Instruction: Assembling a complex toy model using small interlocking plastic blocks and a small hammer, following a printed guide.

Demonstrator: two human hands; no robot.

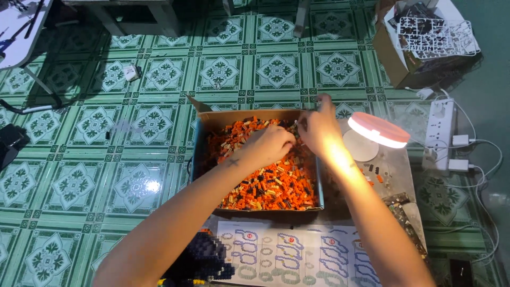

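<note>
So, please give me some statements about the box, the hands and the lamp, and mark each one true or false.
1. Both hands, left hand and right hand, are in the box. True.
2. The bricks are mostly blue. False: mostly orange.
3. The lamp is lit. True.
4. The box stands on a wooden floor. False: the floor has green patterned tiles.
5. The sheet lies far behind the box. False: it lies at the near side.

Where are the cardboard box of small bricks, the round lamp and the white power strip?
cardboard box [212, 119]: head view, on its back left wall.
round lamp [378, 129]: head view, on its lit disc.
white power strip [440, 133]: head view, on its body.
</note>
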